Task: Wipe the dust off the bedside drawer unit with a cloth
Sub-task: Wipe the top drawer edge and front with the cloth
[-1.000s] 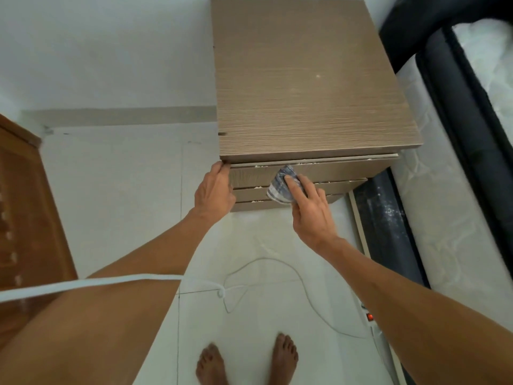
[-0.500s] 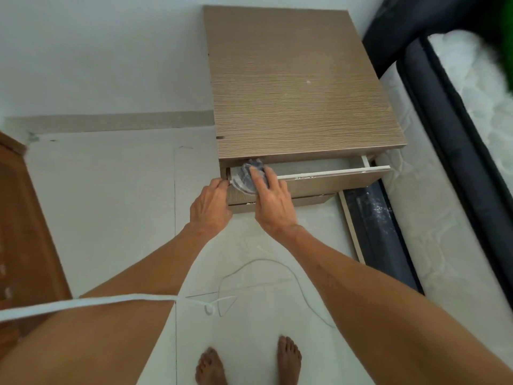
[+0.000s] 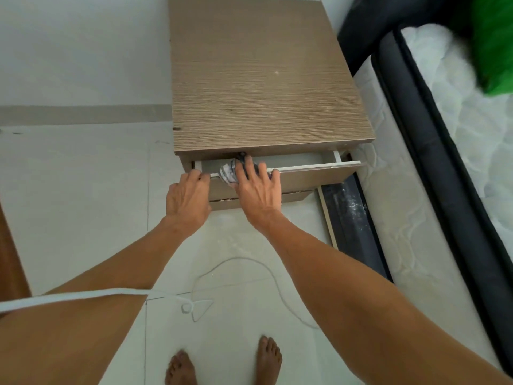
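The brown wood-grain bedside drawer unit (image 3: pixel 263 79) stands against the white wall. Its top drawer (image 3: pixel 313 175) is pulled partly out, showing a pale inside. My left hand (image 3: pixel 187 202) grips the left end of that drawer's front edge. My right hand (image 3: pixel 256 188) presses a grey-and-white patterned cloth (image 3: pixel 229 173) onto the drawer's top rim, left of centre. My fingers cover most of the cloth. Lower drawer fronts show just beneath the hands.
A bed with a dark frame (image 3: pixel 433 151) and white mattress (image 3: pixel 469 112) lies right of the unit. A dusty dark panel (image 3: pixel 347 215) lies on the floor beside it. A white cord (image 3: pixel 249 262) loops over the tiled floor near my bare feet (image 3: pixel 222 362). Something green (image 3: pixel 497 43) sits at the top right.
The top drawer has been pulled open. My right hand with the cloth moved from the drawer fronts up onto the open drawer's rim. My left hand stays at the drawer's left end.
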`<state>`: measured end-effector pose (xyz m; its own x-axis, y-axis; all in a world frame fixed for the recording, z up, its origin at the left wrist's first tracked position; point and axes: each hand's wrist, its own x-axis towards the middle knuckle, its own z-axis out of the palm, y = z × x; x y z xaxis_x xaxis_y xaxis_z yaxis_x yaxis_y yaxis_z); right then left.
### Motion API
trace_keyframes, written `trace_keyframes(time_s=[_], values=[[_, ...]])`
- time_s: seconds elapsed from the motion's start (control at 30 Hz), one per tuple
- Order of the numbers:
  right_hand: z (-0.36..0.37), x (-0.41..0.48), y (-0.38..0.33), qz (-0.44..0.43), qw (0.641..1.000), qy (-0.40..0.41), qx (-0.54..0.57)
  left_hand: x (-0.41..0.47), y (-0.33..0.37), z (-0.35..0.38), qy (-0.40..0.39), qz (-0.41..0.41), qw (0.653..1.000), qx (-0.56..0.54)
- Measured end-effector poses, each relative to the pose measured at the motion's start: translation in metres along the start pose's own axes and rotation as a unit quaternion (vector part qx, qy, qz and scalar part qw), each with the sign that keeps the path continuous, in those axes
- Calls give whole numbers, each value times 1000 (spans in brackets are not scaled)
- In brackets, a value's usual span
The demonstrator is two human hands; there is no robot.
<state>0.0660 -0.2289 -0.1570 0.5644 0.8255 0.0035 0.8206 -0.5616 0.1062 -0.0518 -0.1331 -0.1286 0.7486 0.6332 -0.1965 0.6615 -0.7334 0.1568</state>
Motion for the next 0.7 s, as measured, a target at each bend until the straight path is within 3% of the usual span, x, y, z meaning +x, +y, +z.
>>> trace_keyframes(time_s=[0.53,0.7], values=[[13,-5,176,26,998,-53,-24,-5,49,14,10,-68,998,8],[17,-8,220,71,995,-71,-20,-5,49,15,12,-69,998,7]])
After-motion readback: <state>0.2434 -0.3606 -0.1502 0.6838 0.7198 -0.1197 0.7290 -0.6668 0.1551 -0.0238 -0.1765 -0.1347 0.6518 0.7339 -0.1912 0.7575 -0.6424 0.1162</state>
